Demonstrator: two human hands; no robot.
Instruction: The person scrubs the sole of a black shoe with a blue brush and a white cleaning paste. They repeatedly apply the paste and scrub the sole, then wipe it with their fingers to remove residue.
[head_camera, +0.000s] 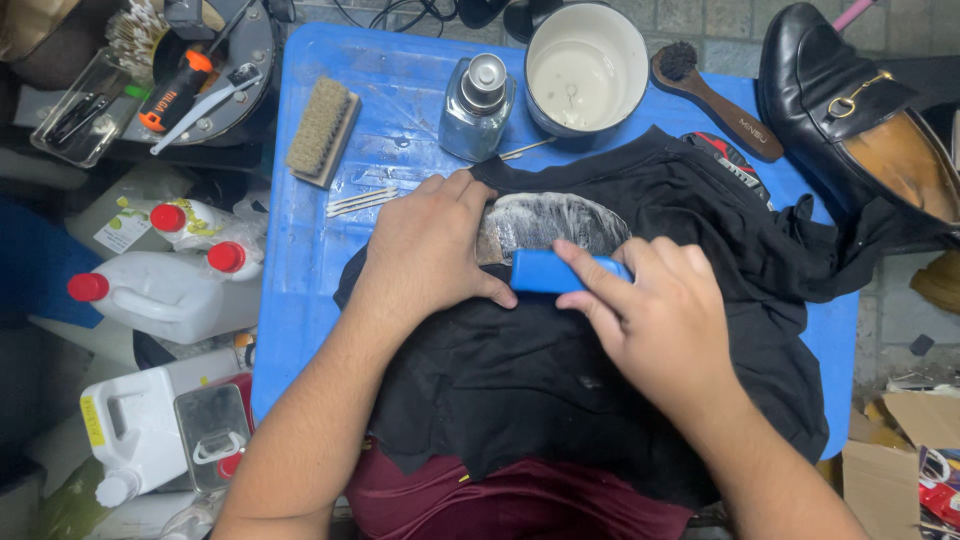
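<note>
Left hand (430, 245) presses fingers curled over the heel end of a lathered shoe (555, 222) lying on black cloth (560, 370) on the blue table (300, 260). Shoe's long axis runs left-right. Right hand (665, 310) grips a blue brush (550, 271), touching the shoe's near side.

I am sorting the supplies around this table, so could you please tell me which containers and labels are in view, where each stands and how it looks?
White jug: left of the blue table, lying flat, red cap.
White bottle: above that jug, red cap, pale label with green marks.
White canister: lower left, yellow label on its side.
Glass bottle: on the table's far side, clear, metal top.
Cardboard box: lower right, brown.
</note>
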